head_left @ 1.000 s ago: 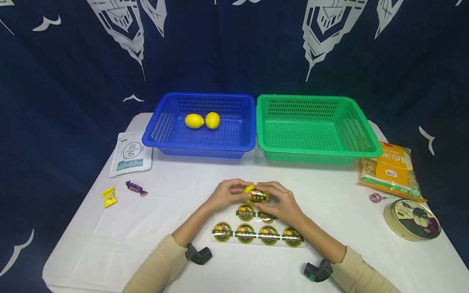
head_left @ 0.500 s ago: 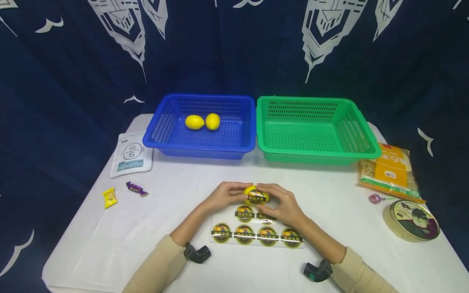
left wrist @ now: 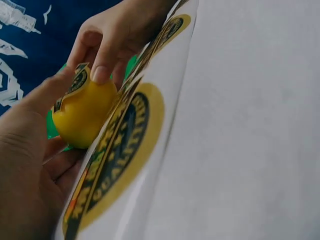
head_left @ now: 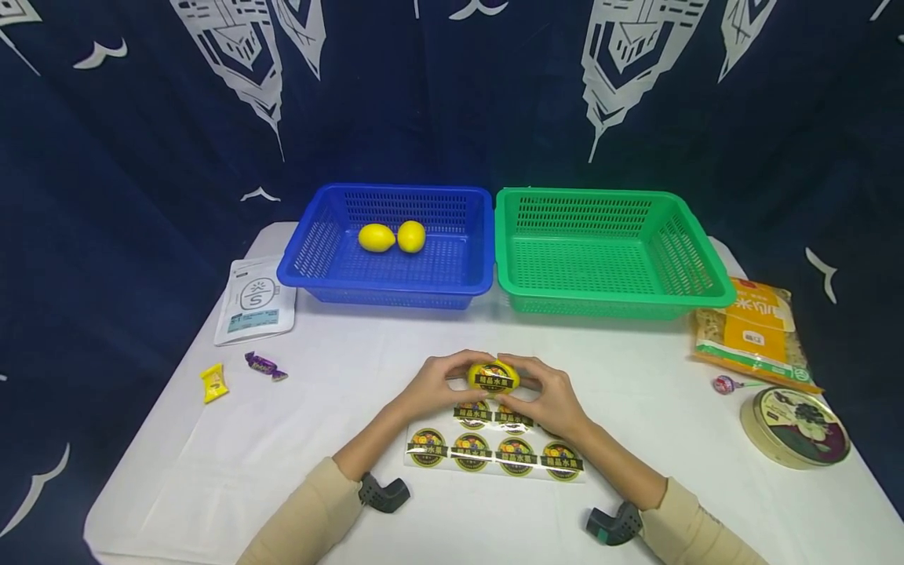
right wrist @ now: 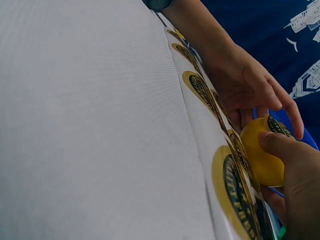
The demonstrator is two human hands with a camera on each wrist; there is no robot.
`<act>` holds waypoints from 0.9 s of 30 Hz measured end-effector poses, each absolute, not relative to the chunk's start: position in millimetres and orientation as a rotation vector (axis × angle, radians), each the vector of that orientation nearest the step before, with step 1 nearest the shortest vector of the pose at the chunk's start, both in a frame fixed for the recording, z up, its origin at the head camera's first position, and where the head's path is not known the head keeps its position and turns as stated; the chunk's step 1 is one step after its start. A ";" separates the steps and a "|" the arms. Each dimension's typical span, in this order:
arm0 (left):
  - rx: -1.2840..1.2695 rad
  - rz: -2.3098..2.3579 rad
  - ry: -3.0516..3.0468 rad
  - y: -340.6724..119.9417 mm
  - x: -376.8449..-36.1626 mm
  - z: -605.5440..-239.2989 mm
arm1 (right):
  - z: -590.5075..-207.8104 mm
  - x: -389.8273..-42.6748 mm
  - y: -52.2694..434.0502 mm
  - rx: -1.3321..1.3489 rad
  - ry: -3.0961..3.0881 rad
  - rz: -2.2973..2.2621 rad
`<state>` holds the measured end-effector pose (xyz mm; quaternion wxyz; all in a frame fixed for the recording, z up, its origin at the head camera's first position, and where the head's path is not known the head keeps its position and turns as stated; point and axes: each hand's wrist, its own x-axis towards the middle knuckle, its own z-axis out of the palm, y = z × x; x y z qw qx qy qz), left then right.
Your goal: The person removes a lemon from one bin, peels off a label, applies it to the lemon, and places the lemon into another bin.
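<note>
Still, both hands [head_left: 494,388] keep gripping the stickered lemon [head_left: 493,377].

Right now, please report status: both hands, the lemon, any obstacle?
Left hand and right hand both grip the lemon, sticker on top. Lemon held over the sticker sheet. Nothing in the way; green basket empty.

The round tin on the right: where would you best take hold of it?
Probably from above, fingers spread across the rim of the round tin. It lies flat and low on the white table, so only its shallow side wall offers a hold.
</note>
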<state>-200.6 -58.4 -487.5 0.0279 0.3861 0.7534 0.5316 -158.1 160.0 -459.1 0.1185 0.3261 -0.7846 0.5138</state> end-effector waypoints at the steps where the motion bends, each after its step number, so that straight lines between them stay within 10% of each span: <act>1: 1.220 1.605 2.383 -57.8 -200.1 -487.5 | -459.7 -158.2 160.3 0.950 -2.298 1.512; 27: 1.292 1.497 2.588 -56.0 -200.4 -491.2 | -463.5 -163.6 161.2 0.736 -2.339 1.955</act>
